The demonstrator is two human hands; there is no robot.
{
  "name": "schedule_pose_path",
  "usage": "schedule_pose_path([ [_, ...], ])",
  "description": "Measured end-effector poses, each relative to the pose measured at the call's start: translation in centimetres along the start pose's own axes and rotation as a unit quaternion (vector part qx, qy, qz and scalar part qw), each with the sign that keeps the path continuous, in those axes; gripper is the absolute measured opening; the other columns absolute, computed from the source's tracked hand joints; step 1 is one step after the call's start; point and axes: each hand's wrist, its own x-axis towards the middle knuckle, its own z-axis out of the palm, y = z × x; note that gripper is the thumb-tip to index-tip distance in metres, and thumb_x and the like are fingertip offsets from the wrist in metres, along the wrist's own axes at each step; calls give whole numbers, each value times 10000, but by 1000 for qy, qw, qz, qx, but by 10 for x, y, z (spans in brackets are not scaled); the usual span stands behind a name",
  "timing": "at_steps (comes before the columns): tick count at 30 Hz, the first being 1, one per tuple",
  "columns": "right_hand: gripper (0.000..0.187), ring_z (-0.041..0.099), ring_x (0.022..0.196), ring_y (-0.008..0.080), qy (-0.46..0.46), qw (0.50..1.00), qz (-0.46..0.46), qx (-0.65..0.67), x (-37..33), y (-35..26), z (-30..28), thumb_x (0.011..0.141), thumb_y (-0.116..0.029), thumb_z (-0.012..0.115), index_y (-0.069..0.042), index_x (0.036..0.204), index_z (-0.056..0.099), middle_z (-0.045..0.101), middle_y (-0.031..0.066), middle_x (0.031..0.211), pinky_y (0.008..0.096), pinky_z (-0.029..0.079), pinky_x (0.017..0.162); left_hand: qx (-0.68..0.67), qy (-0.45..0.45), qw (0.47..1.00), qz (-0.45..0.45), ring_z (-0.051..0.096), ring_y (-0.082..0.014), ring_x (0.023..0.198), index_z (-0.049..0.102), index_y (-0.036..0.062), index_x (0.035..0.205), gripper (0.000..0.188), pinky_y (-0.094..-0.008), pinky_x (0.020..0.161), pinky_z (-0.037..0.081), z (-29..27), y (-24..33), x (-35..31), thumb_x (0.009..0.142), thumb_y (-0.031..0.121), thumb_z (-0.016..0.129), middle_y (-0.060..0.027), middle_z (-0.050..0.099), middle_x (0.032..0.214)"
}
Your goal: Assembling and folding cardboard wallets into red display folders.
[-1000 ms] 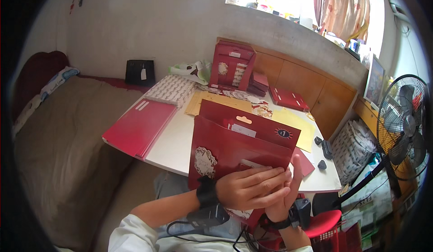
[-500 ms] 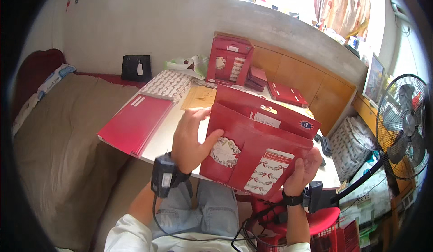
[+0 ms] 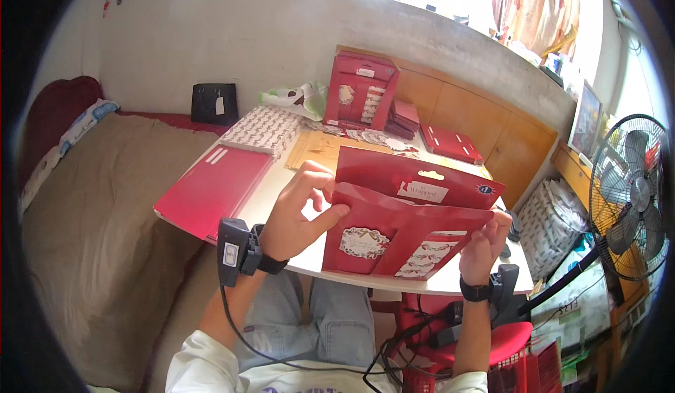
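Observation:
Between my hands is a red cardboard display packet (image 3: 402,242) with a hang hole in its tall back panel, a white oval wreath design and a patterned white strip on its front. Its front panel bows away from the back, leaving the top gaping. My left hand (image 3: 302,214) pinches the left edge of the front panel with thumb and bent fingers. Over at the right edge, my right hand (image 3: 486,245) grips the upper corner. The packet's lower edge is at the near edge of the white table (image 3: 309,259); whether it rests there I cannot tell.
Flat red cardboard (image 3: 218,189) overhangs the table's left side, beside stacked patterned cards (image 3: 260,129). Behind are a wooden board (image 3: 306,152), loose cut-outs (image 3: 373,138), an upright red packet (image 3: 362,84) and flat red pieces (image 3: 450,143). A fan (image 3: 638,196) stands right; cables (image 3: 387,354) hang near my lap.
The packet has come down toward the table and tipped, so its top now faces me more. Its front panel has spread from the back. Both hands remain on its sides.

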Motion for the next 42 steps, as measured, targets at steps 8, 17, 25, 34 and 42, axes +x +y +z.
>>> schedule_pose_path([
  [8, 179, 464, 937, 121, -33, 982, -1, -187, 13, -21, 9, 908, -16, 557, -56, 1012, 416, 434, 54, 1017, 253, 382, 846, 146, 22, 988, 48, 531, -171, 672, 509, 25, 920, 229, -270, 543, 444, 7, 26, 15, 801, 40, 704, -84, 531, 826],
  [17, 173, 513, 1032, 240, -15, 872, -205, -443, 9, -34, 32, 860, 34, 546, -31, 1020, 558, 336, 174, 1343, 351, 458, 854, 263, 37, 957, 120, 600, -235, 666, 598, 29, 991, 221, -333, 573, 516, 19, 37, 15, 794, 47, 698, -129, 515, 965],
  [25, 252, 460, 1165, 369, -79, 824, -235, -510, 0, -48, 38, 850, -71, 618, -14, 1093, 578, 193, 238, 1466, 418, 453, 903, 262, 20, 962, 71, 604, -273, 788, 630, 37, 956, 248, -358, 632, 512, 24, 46, 13, 757, 126, 748, -134, 493, 993],
  [34, 334, 419, 1150, 369, -89, 658, -295, -687, -7, -62, 45, 809, -216, 698, -50, 1080, 596, 447, 187, 1269, 471, 354, 953, 387, 59, 914, 104, 456, -398, 1167, 640, 27, 873, 237, -457, 880, 395, 30, 64, 15, 734, 189, 743, -222, 455, 1294],
  [42, 326, 513, 824, 285, -238, 740, -281, -564, 16, -74, 57, 742, -138, 679, -32, 1026, 557, 553, 108, 943, 415, 404, 719, 542, 0, 789, 290, 543, -294, 1114, 625, 52, 861, 179, -400, 874, 442, 31, 57, 11, 761, 188, 686, -147, 585, 1154],
])
